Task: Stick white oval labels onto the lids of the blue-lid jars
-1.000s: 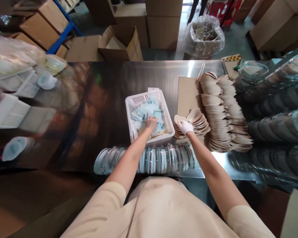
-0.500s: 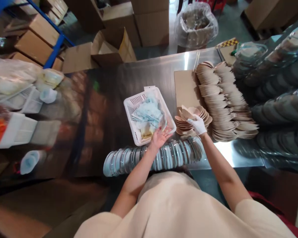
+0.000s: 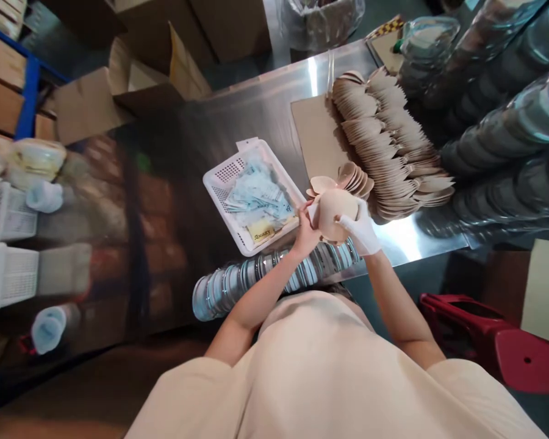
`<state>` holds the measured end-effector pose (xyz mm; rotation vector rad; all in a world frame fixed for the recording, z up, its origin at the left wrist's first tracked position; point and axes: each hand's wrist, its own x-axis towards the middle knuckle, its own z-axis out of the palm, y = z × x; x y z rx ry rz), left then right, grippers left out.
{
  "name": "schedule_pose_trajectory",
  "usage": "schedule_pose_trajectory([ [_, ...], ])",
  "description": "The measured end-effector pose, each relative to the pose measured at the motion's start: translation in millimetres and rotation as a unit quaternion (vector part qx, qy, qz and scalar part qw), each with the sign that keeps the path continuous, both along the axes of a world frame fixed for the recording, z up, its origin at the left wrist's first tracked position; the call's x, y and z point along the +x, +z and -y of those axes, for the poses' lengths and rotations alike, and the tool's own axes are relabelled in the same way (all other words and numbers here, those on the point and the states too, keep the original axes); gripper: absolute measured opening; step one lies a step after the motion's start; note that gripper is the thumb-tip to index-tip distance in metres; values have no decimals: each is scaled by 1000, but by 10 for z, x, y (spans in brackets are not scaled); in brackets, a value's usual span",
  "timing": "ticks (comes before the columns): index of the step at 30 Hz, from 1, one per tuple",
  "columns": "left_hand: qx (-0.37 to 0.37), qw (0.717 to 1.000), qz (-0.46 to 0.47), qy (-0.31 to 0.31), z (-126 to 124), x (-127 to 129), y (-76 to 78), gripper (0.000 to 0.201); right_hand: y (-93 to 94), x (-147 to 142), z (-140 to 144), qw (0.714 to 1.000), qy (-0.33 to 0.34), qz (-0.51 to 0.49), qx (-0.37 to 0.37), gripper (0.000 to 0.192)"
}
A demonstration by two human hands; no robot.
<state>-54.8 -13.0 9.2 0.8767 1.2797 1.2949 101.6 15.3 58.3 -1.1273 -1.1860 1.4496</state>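
Note:
My right hand (image 3: 365,230), in a white glove, grips a rounded tan paper-like piece (image 3: 337,214) above the table's near edge. Its thumb lies across the piece's face. At the left side of this piece, my bare left hand (image 3: 305,234) pinches a small white flat piece (image 3: 314,211), partly hidden by the fingers. To the left, a white plastic basket (image 3: 225,221) holds pale blue and white packets (image 3: 261,194) and a yellowish one with print (image 3: 261,231). Behind my hands lie loose tan pieces (image 3: 353,178) of similar look.
Rows of stacked tan pieces (image 3: 370,143) stand at the right beside a cardboard sheet (image 3: 318,134). Clear-wrapped round containers (image 3: 247,277) line the table's near edge. More stacked containers (image 3: 507,146) fill the far right. A red stool (image 3: 526,356) is below the table.
My left hand has left the basket and come right to meet my right hand, now pinching a white piece. My right hand has lifted a tan piece off the pile. The view has shifted.

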Motion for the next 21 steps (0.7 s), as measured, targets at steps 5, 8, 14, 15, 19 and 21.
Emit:
schedule_pose_trajectory([
  [5, 98, 945, -261, -172, 257, -159, -99, 44, -136, 284, 340, 965, -45, -116, -229, 72],
  [8, 181, 831, -423, -314, 444, -351, -225, 40, -112, 589, 693, 939, -66, -142, -306, 79],
  [14, 212, 702, -556, -390, 633, -463, -505, 42, -372, 786, 1382, 949, -163, 71, -259, 77],
  [15, 209, 699, -564, -387, 641, -451, -537, 43, -417, 748, 1452, 954, -169, 138, -207, 75],
  [19, 211, 695, -578, -372, 653, -389, -591, 36, -444, 505, 1555, 937, -77, 337, -49, 74],
  [21, 213, 688, -587, -370, 661, -365, -583, 32, -396, 406, 1530, 923, -37, 382, -25, 73],
])
